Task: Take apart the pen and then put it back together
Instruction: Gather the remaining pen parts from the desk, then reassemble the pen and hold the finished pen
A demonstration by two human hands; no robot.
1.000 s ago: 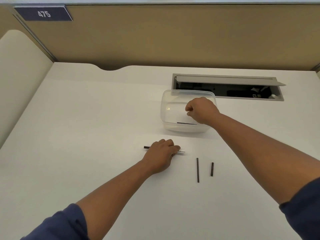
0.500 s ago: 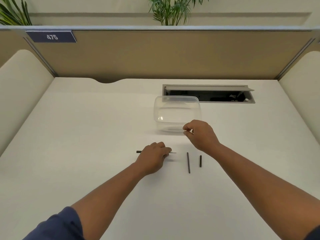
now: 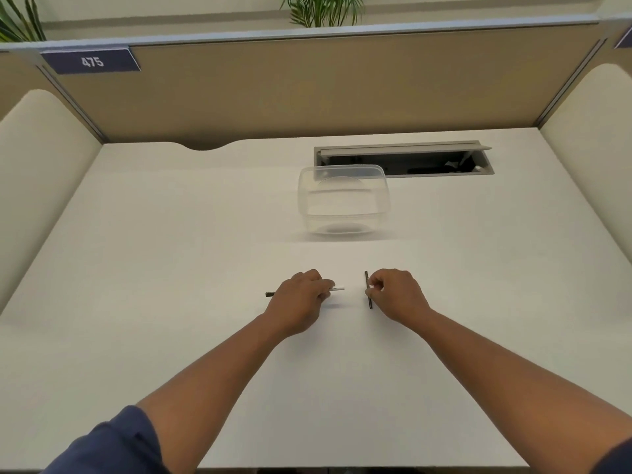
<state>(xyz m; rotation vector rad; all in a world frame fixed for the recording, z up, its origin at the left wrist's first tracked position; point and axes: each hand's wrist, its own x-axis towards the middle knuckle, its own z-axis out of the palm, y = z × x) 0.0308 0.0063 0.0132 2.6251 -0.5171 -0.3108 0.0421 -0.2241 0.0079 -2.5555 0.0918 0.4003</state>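
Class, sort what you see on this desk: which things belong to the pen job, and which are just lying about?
Part of the job:
- pen refill, held by the left hand
- dark pen barrel, pinched by the right hand

Just lying about:
- clear plastic container
- open cable hatch
- desk number sign
- potted plants

The left hand (image 3: 301,297) covers the middle of a thin pen part (image 3: 338,288), so only a dark tip at its left and a white tip at its right show, and its grip under the curled fingers is hidden. The right hand (image 3: 393,294) hides whatever lies beneath its palm, and whether its fingertips pinch or merely touch the dark rod (image 3: 368,289) is too small to tell. The recess (image 3: 403,162) at upper right holds dark, unreadable shapes; both sleeves are cut off by the bottom edge.
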